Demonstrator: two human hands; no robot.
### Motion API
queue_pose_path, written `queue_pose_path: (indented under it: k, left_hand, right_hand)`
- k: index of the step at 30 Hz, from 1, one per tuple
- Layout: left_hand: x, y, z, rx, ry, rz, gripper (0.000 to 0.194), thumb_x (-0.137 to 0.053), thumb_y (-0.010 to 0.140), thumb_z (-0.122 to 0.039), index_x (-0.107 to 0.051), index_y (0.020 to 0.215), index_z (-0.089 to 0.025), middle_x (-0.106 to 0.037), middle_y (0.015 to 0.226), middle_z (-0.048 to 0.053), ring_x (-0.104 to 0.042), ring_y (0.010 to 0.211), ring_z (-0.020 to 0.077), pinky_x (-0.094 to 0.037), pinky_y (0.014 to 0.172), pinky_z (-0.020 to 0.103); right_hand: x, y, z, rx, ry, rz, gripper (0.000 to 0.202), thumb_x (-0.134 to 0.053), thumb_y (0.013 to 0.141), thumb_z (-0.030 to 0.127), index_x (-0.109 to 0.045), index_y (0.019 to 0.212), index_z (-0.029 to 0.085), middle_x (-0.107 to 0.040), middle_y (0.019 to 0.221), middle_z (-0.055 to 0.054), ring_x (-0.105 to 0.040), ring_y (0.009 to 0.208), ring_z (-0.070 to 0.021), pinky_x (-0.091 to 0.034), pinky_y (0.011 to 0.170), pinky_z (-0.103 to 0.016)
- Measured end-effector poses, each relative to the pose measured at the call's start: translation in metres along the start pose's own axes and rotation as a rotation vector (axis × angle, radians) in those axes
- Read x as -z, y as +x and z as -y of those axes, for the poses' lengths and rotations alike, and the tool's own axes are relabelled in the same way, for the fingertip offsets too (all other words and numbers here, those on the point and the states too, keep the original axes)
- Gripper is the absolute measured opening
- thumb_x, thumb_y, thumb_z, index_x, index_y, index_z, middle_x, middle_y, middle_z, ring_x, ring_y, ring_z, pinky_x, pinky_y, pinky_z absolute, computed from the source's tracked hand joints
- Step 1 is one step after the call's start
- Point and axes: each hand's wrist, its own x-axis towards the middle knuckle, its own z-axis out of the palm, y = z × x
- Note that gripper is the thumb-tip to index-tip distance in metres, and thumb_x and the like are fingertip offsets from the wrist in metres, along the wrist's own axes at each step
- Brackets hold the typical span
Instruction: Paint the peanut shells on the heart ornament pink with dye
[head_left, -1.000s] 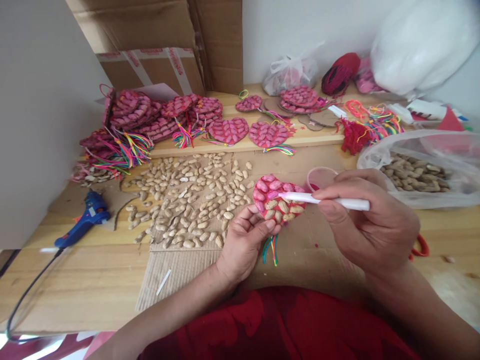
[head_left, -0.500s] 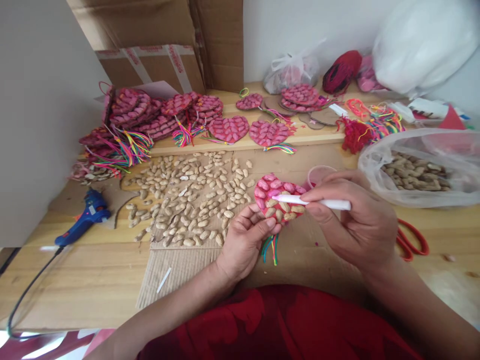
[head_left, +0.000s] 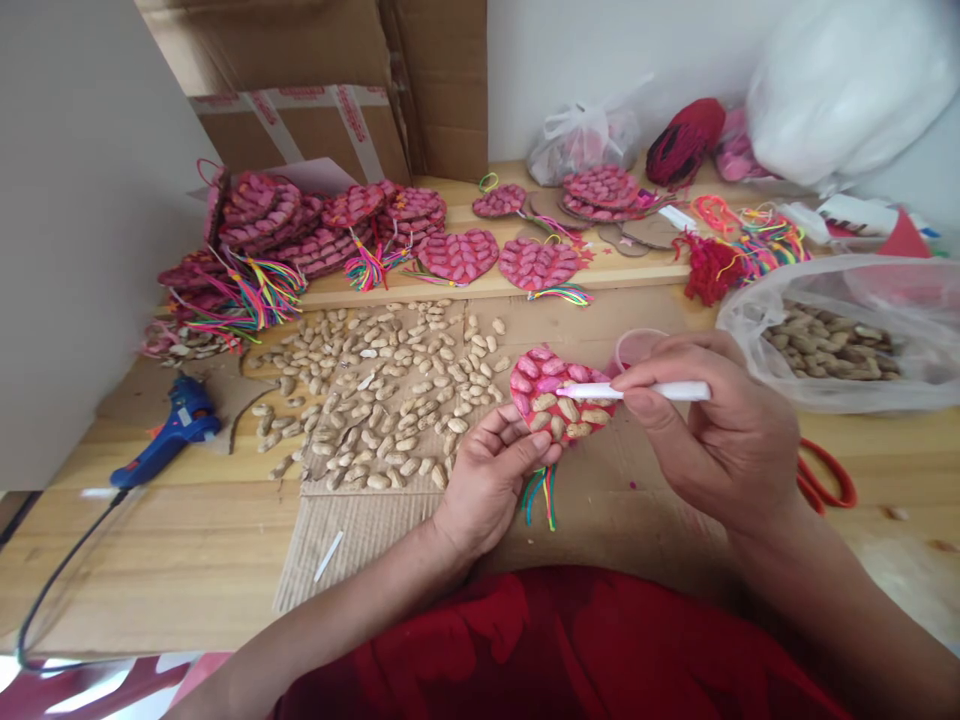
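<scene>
White-handled brush (head_left: 651, 391) over peanut-covered heart (head_left: 546, 402)

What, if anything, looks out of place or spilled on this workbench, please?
A white strip lies by itself on the cardboard, like a stray scrap, and some peanuts spread past its left edge onto the wood, as if spilled over.

The right hand (head_left: 712, 430) is covering part of the clear cup (head_left: 637, 347) and the handles of the red scissors (head_left: 825, 475), whose blades are staying out of sight. The picture's right edge is cutting off the peanut bag (head_left: 772, 390). The pen's (head_left: 637, 391) exact tip contact is looking too small to tell.
</scene>
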Motion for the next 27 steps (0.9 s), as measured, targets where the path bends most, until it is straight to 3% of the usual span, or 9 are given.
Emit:
queue_pose_path:
  k: [8,15,19,24,27]
  left_hand:
    - [0.0005,-0.0003,0.0012,0.007,0.014,0.008,0.024,-0.074,0.077,-0.007,-0.069,0.098,-0.018,-0.073,0.097,0.003,-0.068,0.088,0.0104,-0.055,0.079,0.020]
    - [0.0004,-0.0005,0.0001,0.023,-0.010,-0.010,0.024,-0.074,0.077,-0.007,-0.069,0.098,-0.018,-0.073,0.098,0.002,-0.068,0.087,0.0102,-0.055,0.080,0.020]
    - [-0.0003,-0.0008,-0.0009,0.028,-0.013,-0.008,0.024,-0.075,0.077,-0.009,-0.068,0.098,-0.018,-0.072,0.102,0.003,-0.068,0.090,0.0109,-0.054,0.080,0.020]
    - [0.0005,-0.0003,-0.0009,0.029,-0.030,-0.007,0.023,-0.075,0.078,-0.009,-0.067,0.098,-0.017,-0.072,0.101,0.002,-0.067,0.086,0.0093,-0.055,0.079,0.019]
    - [0.0003,-0.0002,-0.0015,0.032,-0.028,-0.009,0.023,-0.075,0.077,-0.009,-0.067,0.097,-0.017,-0.072,0.102,0.002,-0.068,0.087,0.0098,-0.055,0.079,0.020]
  right_hand:
    - [0.0010,0.0013,0.0004,-0.020,0.050,0.043,0.012,-0.065,0.084,0.021,-0.068,0.095,0.023,-0.066,0.088,-0.004,-0.060,0.098,-0.0227,-0.046,0.092,-0.047]
    - [0.0033,0.0017,-0.0007,-0.010,0.022,-0.021,0.010,-0.065,0.083,0.019,-0.068,0.093,0.022,-0.066,0.088,-0.003,-0.060,0.092,-0.0197,-0.047,0.085,-0.042]
    - [0.0024,0.0018,-0.0007,0.016,0.007,0.017,0.010,-0.066,0.083,0.020,-0.068,0.093,0.024,-0.067,0.083,-0.002,-0.059,0.094,-0.0201,-0.046,0.086,-0.041]
    - [0.0022,0.0019,0.0002,0.019,-0.043,-0.099,0.009,-0.066,0.083,0.019,-0.067,0.091,0.023,-0.067,0.085,-0.001,-0.058,0.085,-0.0173,-0.046,0.082,-0.038]
    - [0.0013,0.0022,0.0015,0.015,0.006,-0.084,0.010,-0.066,0.083,0.019,-0.067,0.091,0.024,-0.067,0.082,-0.001,-0.059,0.086,-0.0188,-0.046,0.081,-0.039]
